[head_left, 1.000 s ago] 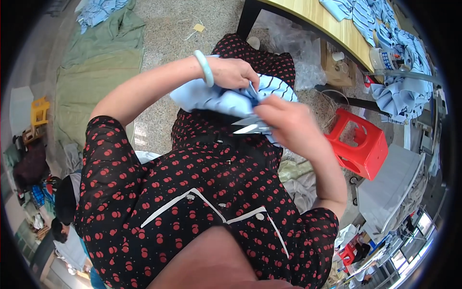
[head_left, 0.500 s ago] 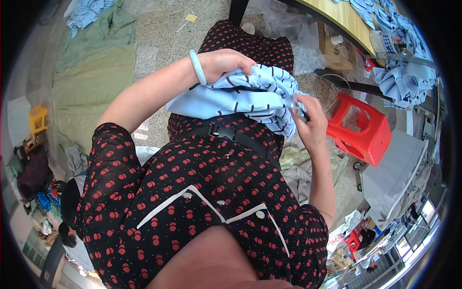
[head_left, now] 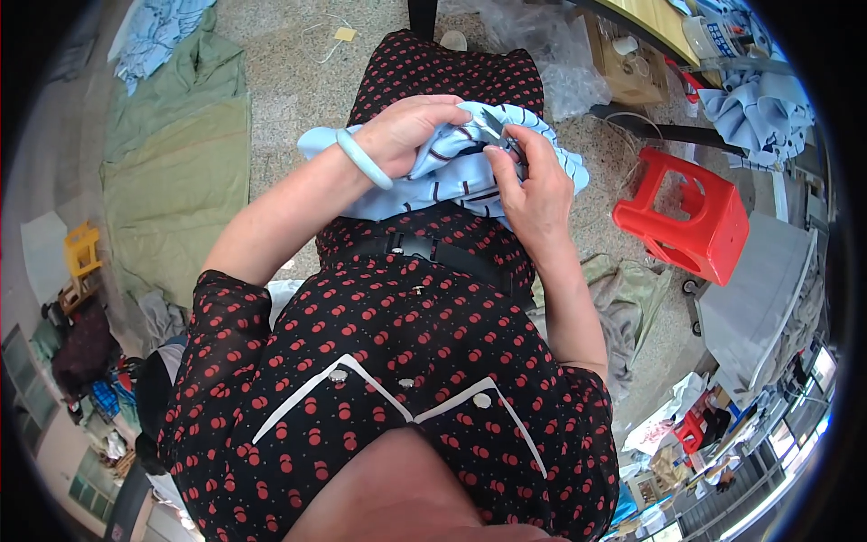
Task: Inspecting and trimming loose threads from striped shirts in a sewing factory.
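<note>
Across my lap lies a light blue garment [head_left: 456,173] with dark stripes, bunched into folds. My left hand [head_left: 405,135], a pale bangle [head_left: 363,161] on its wrist, is closed on the garment's upper fold, thumb and fingers pinching the cloth. In my right hand [head_left: 537,185] is a small pair of thread snips [head_left: 493,125], held between thumb and fingers. Their metal blades point up and left, against the cloth close to my left fingertips. The rest of the snips is hidden by my fingers, and any thread is too small to see.
A red plastic stool [head_left: 682,217] stands at my right. Beyond it hangs blue cloth [head_left: 759,117] beside a wooden table [head_left: 646,27]. Green cloth [head_left: 176,181] covers the floor at left. Clear plastic [head_left: 560,63] and a cardboard box [head_left: 623,63] lie at the far side.
My right hand has moved left and up with the snips, from the garment's right edge to near my left hand. The cloth has shifted a little, and the view has tilted slightly.
</note>
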The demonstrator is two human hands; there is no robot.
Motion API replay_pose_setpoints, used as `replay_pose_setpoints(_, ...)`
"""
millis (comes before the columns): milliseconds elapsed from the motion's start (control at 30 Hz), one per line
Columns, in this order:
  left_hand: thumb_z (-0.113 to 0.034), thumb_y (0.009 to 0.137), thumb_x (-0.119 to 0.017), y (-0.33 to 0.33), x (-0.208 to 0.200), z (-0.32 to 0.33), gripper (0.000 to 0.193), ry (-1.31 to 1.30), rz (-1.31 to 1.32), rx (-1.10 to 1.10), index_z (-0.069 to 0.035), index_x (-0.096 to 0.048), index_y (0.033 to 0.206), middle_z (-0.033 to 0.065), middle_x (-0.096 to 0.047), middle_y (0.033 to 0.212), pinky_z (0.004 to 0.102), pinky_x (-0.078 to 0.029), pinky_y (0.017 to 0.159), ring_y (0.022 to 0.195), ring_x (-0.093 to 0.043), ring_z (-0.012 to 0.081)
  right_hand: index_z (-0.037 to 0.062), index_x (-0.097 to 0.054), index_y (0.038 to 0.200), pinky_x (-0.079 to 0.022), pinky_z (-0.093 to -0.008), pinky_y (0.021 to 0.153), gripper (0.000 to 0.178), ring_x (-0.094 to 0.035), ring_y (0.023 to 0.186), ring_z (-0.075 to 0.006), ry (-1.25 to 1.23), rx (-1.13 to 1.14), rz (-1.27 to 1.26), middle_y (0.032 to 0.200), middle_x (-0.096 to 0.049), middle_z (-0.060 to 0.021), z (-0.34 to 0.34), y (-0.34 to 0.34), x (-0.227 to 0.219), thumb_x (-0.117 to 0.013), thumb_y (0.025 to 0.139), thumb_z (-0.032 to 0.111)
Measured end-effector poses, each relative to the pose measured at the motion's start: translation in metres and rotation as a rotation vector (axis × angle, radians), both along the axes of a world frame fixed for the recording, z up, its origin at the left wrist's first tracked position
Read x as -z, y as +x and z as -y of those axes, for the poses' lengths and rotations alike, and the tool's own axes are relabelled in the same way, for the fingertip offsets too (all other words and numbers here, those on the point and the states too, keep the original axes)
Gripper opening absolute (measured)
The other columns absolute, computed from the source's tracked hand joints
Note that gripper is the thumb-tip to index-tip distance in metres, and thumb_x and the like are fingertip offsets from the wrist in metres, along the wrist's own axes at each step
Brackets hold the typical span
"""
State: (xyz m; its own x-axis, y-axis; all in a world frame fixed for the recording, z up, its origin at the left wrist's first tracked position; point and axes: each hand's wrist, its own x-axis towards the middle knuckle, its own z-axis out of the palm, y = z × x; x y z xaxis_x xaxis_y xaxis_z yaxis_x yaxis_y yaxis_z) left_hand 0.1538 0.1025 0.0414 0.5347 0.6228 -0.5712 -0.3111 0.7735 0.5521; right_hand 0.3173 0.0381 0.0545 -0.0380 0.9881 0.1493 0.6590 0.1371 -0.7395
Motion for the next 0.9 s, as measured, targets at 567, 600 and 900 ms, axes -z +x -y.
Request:
replay_pose_setpoints(567,-0.005,0.082,-0.05,0.007,0.003,0.004,0.013,0.073,0.076,0.02,0.0,-0.054,0.094,0.0054,-0.059,0.086,0.0216,-0.047,0.069,0.075,-0.057,0.0094,0.0009,-0.057,0.092,-0.045,-0.0254,0.063,0.021,-0.057,0.068,-0.0145,0.031,0.091,-0.086,0.078,-0.061,-0.0084,-0.004,0.001,0.008,-0.063,0.077,0.015)
replay_pose_setpoints(600,-0.005,0.082,-0.05,0.008,0.002,0.004,0.013,0.072,0.076,0.022,0.0,-0.054,0.094,0.0054,-0.059,0.086,0.0216,-0.047,0.069,0.075,-0.057,0.0094,0.0009,-0.057,0.092,-0.045,-0.0254,0.063,0.021,-0.057,0.068,-0.0145,0.03,0.093,-0.085,0.078,-0.061,-0.0084,-0.004,0.002,0.008,-0.063,0.077,0.015)
replay_pose_setpoints(900,-0.011,0.082,-0.053,0.003,-0.001,-0.003,0.016,0.142,-0.002,0.12,-0.003,-0.053,0.096,0.0024,-0.059,0.088,0.0198,-0.045,0.071,0.077,-0.056,0.0065,0.0016,-0.056,0.09,-0.045,-0.0286,0.054,0.023,-0.059,0.063,-0.0201,0.07,0.04,-0.088,0.08,-0.06,-0.0094,-0.007,0.007,0.006,-0.064,0.075,0.017)
